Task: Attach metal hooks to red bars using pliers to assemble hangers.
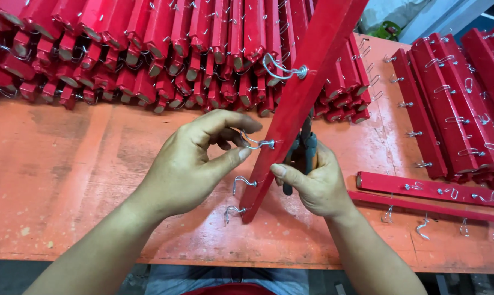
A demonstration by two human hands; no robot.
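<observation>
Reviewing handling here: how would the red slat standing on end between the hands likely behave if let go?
The red slat looks stiff: it stays straight along its length. Standing tilted on one narrow end, it would probably tip over. Its metal hooks could snag neighbouring pieces.

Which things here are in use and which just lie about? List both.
In use: left hand pinching a wire hook on the tilted red slat; right hand holding pliers.

Lying about: stacked red slats, slats on the right, a loose hook, orange table.
</observation>
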